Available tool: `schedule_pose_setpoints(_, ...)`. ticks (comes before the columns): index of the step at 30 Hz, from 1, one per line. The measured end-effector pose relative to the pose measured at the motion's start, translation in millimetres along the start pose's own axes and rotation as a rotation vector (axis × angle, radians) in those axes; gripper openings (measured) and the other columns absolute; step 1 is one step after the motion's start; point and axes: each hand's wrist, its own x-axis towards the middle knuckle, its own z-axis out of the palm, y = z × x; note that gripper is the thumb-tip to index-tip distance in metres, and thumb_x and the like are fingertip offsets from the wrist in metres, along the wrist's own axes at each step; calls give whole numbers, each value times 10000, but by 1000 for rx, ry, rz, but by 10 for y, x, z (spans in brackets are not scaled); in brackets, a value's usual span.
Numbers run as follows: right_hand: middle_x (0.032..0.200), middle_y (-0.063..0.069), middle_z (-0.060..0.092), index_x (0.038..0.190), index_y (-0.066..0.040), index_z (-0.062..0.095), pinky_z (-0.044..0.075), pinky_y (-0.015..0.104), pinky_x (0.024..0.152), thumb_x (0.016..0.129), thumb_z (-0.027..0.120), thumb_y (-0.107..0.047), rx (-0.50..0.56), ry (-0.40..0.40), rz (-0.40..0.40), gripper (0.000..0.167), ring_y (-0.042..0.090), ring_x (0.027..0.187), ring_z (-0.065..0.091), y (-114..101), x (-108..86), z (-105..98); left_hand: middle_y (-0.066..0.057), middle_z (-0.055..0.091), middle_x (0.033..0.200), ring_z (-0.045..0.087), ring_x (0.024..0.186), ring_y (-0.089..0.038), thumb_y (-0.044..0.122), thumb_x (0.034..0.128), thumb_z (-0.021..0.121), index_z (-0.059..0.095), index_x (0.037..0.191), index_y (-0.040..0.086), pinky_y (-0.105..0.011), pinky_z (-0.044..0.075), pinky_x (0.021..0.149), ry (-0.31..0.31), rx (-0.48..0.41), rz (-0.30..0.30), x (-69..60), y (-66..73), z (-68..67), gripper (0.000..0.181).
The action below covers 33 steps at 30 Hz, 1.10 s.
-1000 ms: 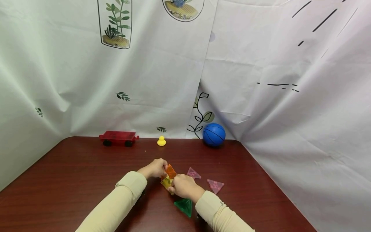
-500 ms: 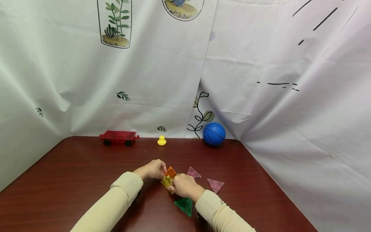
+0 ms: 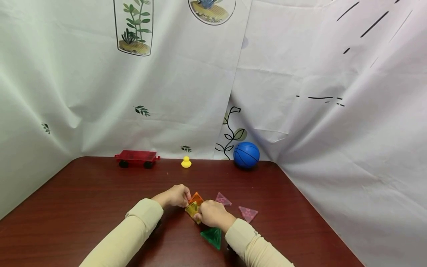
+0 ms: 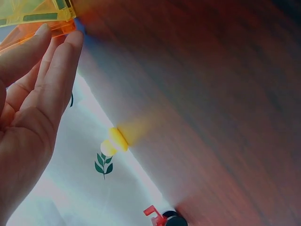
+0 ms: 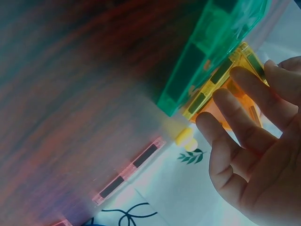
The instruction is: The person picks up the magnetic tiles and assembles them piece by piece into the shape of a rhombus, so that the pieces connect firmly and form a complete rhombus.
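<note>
My left hand [image 3: 176,195] pinches the lower left edge of an orange translucent triangular magnetic tile [image 3: 197,198], thumb in front and fingers behind in the left wrist view. A yellow triangular magnetic tile [image 3: 192,210] stands tilted against it on the near side. My right hand [image 3: 214,214] pinches the yellow tile near its right edge; in the right wrist view the thumb and index finger [image 5: 247,80] are at that tile. Part of both tiles is hidden behind the right hand. A green triangular magnetic tile [image 3: 212,237] lies just in front of the right hand.
Two pink triangular tiles [image 3: 248,214] lie to the right of the right hand, one farther back. Along the table's far edge stand a red wheeled toy car base [image 3: 136,157], a yellow toy duck [image 3: 186,162] and a blue ball [image 3: 246,155]. A white printed curtain [image 3: 186,92] hangs behind.
My left hand has drawn slightly left, and the orange tile has shifted a little toward the yellow one. The yellow tile's top has tipped up slightly. My right hand stays nearly still.
</note>
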Motion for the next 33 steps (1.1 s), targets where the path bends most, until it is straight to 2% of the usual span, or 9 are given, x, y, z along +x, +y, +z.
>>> schedule_pose_setpoints(7,566,-67,449,563,-199,530,378,274,467,807,585,-380,8,-6,-1,309,90,565,463,21,8,2,-20,563,627,513,546,-130,-108,670,653,576,703,46,-259,453,512,5,22,31,-1,-18,-5,175)
schedule_pose_setpoints(15,618,-72,509,568,-206,559,398,284,494,805,586,-380,31,-14,23,295,94,612,500,25,4,4,-67,581,646,513,540,-128,-122,677,638,579,711,28,-263,450,509,-9,18,35,-17,-26,-9,164)
schedule_pose_setpoints(20,605,-73,493,565,-208,557,383,272,482,809,580,-385,43,-16,25,302,87,594,484,28,-10,-10,-54,583,645,511,535,-121,-114,679,643,582,716,24,-256,446,506,-4,17,36,-25,-38,-9,155)
schedule_pose_setpoints(26,560,-78,441,560,-205,584,351,245,447,811,565,-415,90,-35,29,328,72,535,412,76,-16,-25,-75,585,652,526,548,-119,-116,682,645,583,725,6,-259,458,518,6,-13,28,-63,-44,-36,144)
schedule_pose_setpoints(33,622,-118,515,676,-225,667,360,234,470,814,559,-417,134,-27,23,260,40,562,433,141,-38,-36,-61,578,649,544,572,-125,-106,694,648,578,735,0,-265,470,536,23,-55,13,-111,-52,-53,133)
